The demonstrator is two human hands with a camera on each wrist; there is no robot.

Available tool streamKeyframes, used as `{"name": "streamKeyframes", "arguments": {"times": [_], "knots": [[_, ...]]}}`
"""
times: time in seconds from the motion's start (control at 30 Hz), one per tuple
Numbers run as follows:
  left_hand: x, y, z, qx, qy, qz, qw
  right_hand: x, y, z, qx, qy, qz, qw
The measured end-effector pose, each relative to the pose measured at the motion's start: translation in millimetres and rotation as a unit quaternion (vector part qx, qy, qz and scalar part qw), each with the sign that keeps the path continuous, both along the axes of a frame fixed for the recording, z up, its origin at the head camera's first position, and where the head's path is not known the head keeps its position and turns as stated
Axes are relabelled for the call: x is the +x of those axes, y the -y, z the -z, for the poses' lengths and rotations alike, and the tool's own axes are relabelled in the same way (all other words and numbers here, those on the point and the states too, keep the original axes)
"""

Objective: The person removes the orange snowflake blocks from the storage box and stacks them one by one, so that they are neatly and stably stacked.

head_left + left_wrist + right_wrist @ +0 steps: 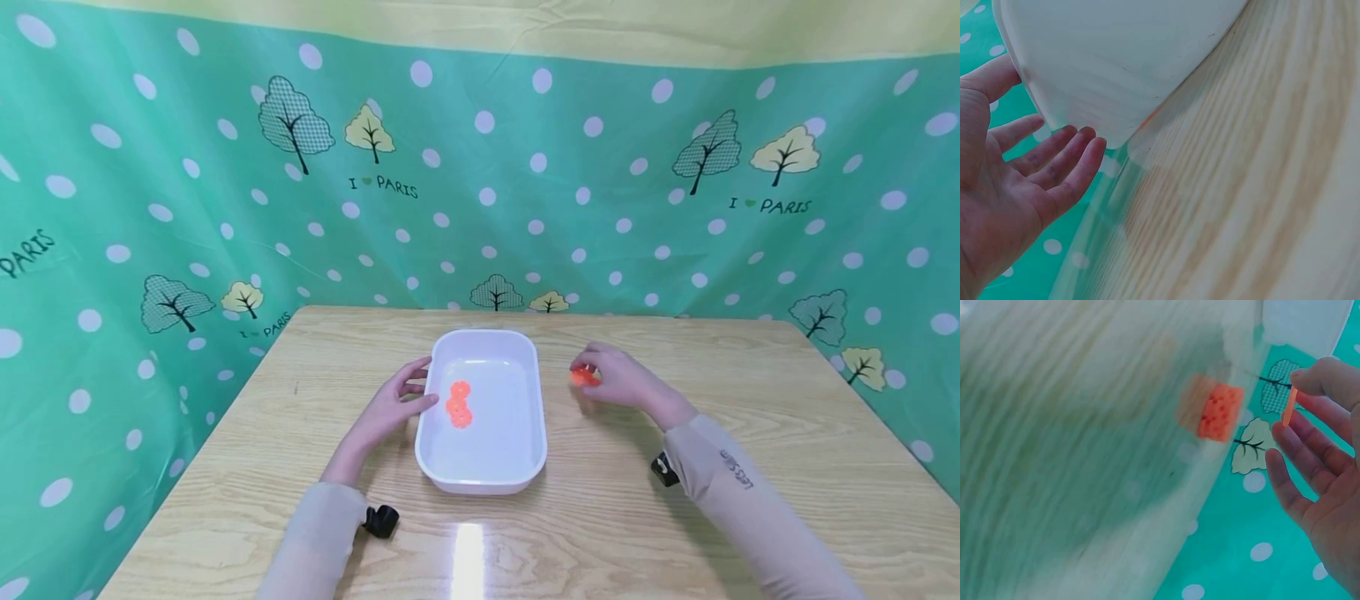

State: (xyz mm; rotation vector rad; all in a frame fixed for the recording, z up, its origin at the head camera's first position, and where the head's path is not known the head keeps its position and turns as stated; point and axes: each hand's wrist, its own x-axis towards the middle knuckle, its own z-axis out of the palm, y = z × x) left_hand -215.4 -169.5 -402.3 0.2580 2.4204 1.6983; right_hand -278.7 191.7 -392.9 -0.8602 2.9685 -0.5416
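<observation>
A white rectangular tray (482, 482) stands on the table, with several orange flower-shaped discs (460, 408) lying flat in its left half. My left hand (392, 402) rests against the tray's left side, thumb at the rim and fingers loosely spread along the outer wall. Right of the tray, my right hand (618, 379) pinches a thin orange disc (1289, 406), seen edge-on in the right wrist view, between thumb and fingertip. Just beyond that hand, a short stack of orange pieces (1221, 412) with small holes stands on the table. In the head view, fingers partly cover the orange there.
The light wooden table (600, 525) reaches back to a green polka-dot cloth (525, 225) with printed trees. A black wrist camera (382, 521) sits at the left sleeve, another black device (664, 469) at the right sleeve.
</observation>
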Motion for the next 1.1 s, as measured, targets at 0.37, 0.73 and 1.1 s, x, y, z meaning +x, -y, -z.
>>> {"name": "streamKeyframes", "arguments": {"times": [0.37,0.73,1.1], "knots": [[-0.7,0.2,1.3,0.003,-0.001,0.000,1.0000,-1.8,-9.8,8.9,0.013,0.010,0.011,0.9998],[-1.2,0.1,1.3,0.005,-0.001,-0.001,1.0000,-0.9,-12.6,12.6,0.023,0.012,0.005,0.9997],[-1.9,1.1,2.5,0.004,0.001,0.001,1.0000,-2.0,-11.7,17.7,0.033,0.014,0.009,0.9993]]}}
